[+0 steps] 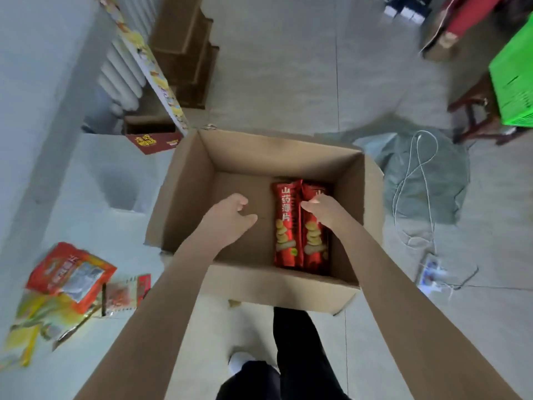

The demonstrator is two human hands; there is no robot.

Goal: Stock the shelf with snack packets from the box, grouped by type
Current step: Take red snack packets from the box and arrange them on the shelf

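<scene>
An open cardboard box [190, 180] stands on the floor below me. Two long red snack packets lie side by side on its bottom at the right: the left packet [287, 226] and the right packet [314, 241]. My right hand [324, 210] is down in the box, fingers resting on the right packet's upper part. My left hand [230, 217] hovers over the bare box bottom to the left of the packets, fingers loosely curled and holding nothing. On the white shelf surface [115, 226] at the left lie an orange packet [69, 274], yellow packets [43, 324] and a small red-and-clear packet [127, 293].
A red carton [153, 140] sits behind the shelf surface, near a white radiator [121, 73]. Brown boxes [184, 50] stand at the back. A white cable [415, 192] and a power strip [431, 272] lie on the floor to the right, beside a green crate [513, 82] on a stool.
</scene>
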